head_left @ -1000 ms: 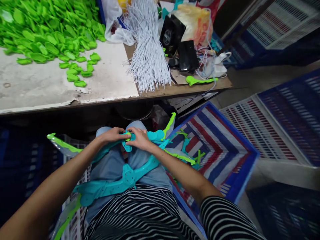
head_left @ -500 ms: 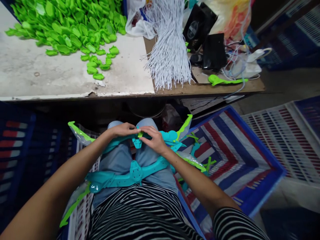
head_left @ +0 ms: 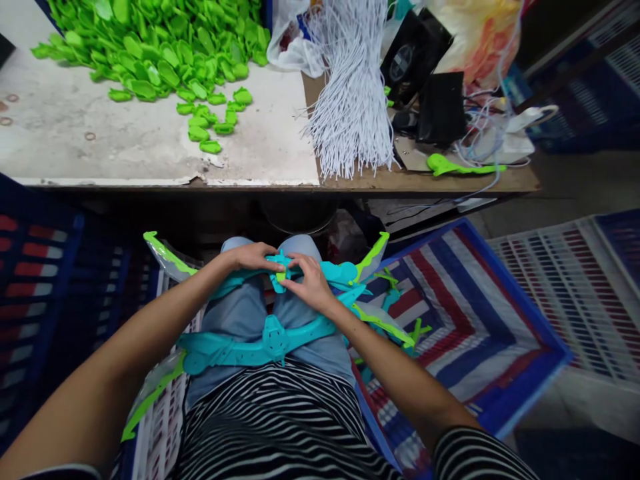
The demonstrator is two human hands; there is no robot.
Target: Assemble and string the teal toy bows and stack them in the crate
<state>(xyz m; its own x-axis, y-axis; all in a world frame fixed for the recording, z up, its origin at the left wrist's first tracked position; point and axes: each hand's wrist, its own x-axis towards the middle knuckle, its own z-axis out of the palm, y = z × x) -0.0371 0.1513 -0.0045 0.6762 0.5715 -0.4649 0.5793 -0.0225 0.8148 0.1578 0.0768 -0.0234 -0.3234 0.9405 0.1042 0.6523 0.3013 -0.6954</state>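
Note:
Across my knees lies a turquoise toy bow (head_left: pixel 336 272) with lime-green tips, its middle between my hands. My left hand (head_left: pixel 253 257) is closed on the bow's middle from the left, thumb along its top. My right hand (head_left: pixel 311 283) grips the same middle from the right, its thumb and index finger bent around it. A small lime-green piece (head_left: pixel 281 275) sits at the middle, beside my right thumb; whether it is fixed there I cannot tell. Closer to my body, a second turquoise toy bow (head_left: pixel 230 353) rests on my lap, touched by neither hand.
On the bench (head_left: pixel 280 147) ahead lie a heap of lime-green plastic pieces (head_left: pixel 165 53), a bundle of white cords (head_left: pixel 353 120), a black fan-like device (head_left: pixel 416 50) and a lime-green strip (head_left: pixel 465 166). A blue crate (head_left: pixel 543 357) lined with striped cloth stands right, with turquoise-and-green parts inside.
My right fingers have spread and drawn back slightly from the bow's middle, showing more turquoise there. My left hand stays on it. The whole view has shifted slightly.

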